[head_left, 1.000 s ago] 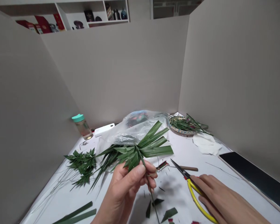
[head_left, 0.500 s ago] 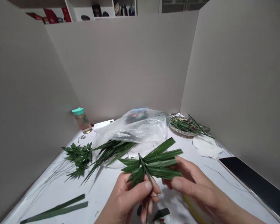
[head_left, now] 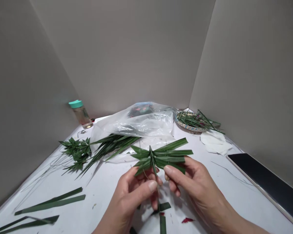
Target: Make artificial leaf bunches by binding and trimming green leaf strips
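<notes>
A fan of green leaf strips is held up over the table in front of me. Pointed tips stick out to its left, long straight-cut strips to its right, and a thin stem hangs from its middle. My left hand is closed on that stem below the leaves, thumb in front. On the right side, my right hand pinches the lower strips between thumb and fingers; some fingers are hidden behind the leaves. Cut leaf pieces and a red scrap lie beneath on the white table.
Long leaves come out of a clear plastic bag. Finished-looking leaf sprigs and a teal-lidded bottle stand left. At right are a woven tray of trimmings, white tissues and a dark-screened tablet. Grey partitions enclose the table.
My right hand has moved left and in, its thumb now pressing the lower strips near the stem. The leaf fan sits slightly higher. The view has tilted downward, showing more of the table.
</notes>
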Demonstrator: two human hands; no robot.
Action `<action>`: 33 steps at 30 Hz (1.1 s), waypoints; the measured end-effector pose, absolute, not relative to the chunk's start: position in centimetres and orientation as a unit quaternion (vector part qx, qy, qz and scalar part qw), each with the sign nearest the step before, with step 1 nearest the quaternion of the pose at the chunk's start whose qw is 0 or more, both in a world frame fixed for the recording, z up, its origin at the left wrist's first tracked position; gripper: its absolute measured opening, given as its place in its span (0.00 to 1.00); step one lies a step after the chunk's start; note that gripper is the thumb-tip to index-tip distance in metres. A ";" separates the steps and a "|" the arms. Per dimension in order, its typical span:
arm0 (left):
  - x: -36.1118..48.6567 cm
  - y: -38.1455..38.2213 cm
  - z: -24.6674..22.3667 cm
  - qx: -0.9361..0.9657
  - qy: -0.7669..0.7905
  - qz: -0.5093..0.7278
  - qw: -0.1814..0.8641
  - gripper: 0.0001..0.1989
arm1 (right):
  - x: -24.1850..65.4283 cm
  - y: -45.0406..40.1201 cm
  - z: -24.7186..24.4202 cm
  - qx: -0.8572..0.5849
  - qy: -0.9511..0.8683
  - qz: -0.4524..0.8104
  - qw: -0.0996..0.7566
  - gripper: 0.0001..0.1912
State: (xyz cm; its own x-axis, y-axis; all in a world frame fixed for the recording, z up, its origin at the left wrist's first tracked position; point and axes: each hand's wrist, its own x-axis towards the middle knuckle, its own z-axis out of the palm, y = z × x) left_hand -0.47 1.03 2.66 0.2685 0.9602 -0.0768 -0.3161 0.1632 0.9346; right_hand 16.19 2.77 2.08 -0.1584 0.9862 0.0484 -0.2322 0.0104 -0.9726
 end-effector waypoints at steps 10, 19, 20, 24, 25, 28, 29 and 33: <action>-0.4 0.7 1.7 0.416 0.417 0.508 0.628 0.08 | 15.2 2.2 0.8 -0.386 -0.504 0.556 0.536 0.12; -0.4 1.1 1.2 0.421 0.412 0.499 0.635 0.06 | 15.2 1.7 1.4 -0.383 -0.518 0.560 0.521 0.10; -0.4 1.2 1.3 0.412 0.406 0.501 0.643 0.05 | 15.3 1.6 1.3 -0.383 -0.514 0.558 0.528 0.09; -0.5 1.2 1.8 0.382 0.381 0.519 0.663 0.09 | 15.4 1.6 1.2 -0.393 -0.525 0.538 0.529 0.08; -0.5 1.1 1.9 0.376 0.379 0.527 0.661 0.09 | 15.4 1.6 1.2 -0.400 -0.533 0.528 0.526 0.08; -0.6 1.0 2.0 0.363 0.370 0.550 0.655 0.07 | 15.5 1.6 1.1 -0.435 -0.544 0.495 0.520 0.08; -0.6 1.0 1.9 0.366 0.363 0.555 0.653 0.07 | 15.5 1.6 1.0 -0.447 -0.544 0.488 0.517 0.08; -0.6 1.0 1.8 0.395 0.372 0.558 0.629 0.06 | 15.4 1.3 0.8 -0.458 -0.559 0.478 0.500 0.09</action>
State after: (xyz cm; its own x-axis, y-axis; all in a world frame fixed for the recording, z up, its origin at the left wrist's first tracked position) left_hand -0.61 1.00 1.80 0.1019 0.9944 -0.0268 -0.4077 0.0663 0.9107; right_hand 15.41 1.29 0.78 -0.0814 0.9894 0.1206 0.0344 0.1237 -0.9917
